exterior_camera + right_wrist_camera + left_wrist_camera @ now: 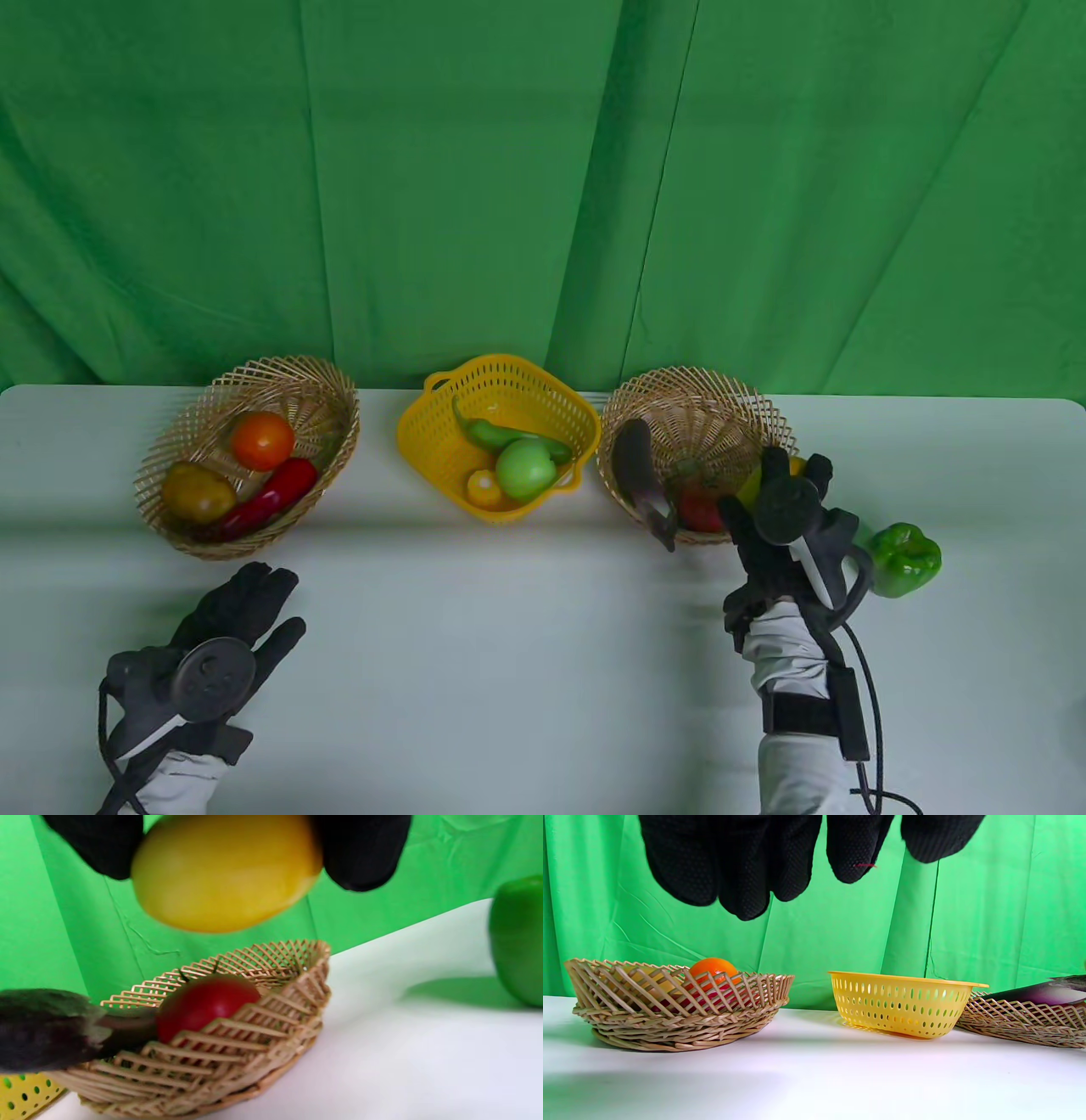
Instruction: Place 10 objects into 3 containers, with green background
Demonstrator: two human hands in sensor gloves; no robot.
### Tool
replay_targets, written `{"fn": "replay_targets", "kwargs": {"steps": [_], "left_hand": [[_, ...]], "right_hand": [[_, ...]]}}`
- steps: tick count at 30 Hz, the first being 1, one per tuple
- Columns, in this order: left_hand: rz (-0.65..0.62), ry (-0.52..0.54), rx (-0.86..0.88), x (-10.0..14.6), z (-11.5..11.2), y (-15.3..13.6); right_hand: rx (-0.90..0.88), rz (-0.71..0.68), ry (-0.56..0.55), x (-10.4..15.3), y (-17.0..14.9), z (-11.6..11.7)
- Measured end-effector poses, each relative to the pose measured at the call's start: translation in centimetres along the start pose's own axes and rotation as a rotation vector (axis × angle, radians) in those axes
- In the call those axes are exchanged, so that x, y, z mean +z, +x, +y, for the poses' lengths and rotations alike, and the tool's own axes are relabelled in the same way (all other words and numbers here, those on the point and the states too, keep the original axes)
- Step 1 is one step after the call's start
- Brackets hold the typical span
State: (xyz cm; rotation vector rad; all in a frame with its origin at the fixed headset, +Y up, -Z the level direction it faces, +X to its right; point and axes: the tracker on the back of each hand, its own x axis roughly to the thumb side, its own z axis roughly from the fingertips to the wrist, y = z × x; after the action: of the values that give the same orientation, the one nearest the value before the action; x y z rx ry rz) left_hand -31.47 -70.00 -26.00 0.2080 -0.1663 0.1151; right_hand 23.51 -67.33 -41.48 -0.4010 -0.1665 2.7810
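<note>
Over the right wicker basket, near the table's back edge, the right hand held a yellow fruit between its fingers. The fruit hung in the air above the basket's rim and did not touch it. Inside that basket lay a red tomato. A dark eggplant lay there too, with its stem end sticking out over the front rim.

Just to the right of the hand, a green bell pepper sat on the white table, outside the baskets.

At the middle of the back edge stood a yellow plastic basket. It held a long green chili, a round green fruit and a small yellow thing.

Toward the back left corner sat the left wicker basket. It held an orange tomato, a brown potato and a red chili.

Near the table's front left corner, the left hand was held above the table with its fingers loose and spread, holding nothing.
</note>
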Motion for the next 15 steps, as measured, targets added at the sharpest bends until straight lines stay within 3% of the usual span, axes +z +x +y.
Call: {"fn": "replay_targets", "kwargs": {"steps": [15], "left_hand": [[0.006,-0.02,-0.014,-0.1,-0.2,0.0]], "right_hand": [[-0.058,0.057,0.077,-3.1,3.9,2.2]]}}
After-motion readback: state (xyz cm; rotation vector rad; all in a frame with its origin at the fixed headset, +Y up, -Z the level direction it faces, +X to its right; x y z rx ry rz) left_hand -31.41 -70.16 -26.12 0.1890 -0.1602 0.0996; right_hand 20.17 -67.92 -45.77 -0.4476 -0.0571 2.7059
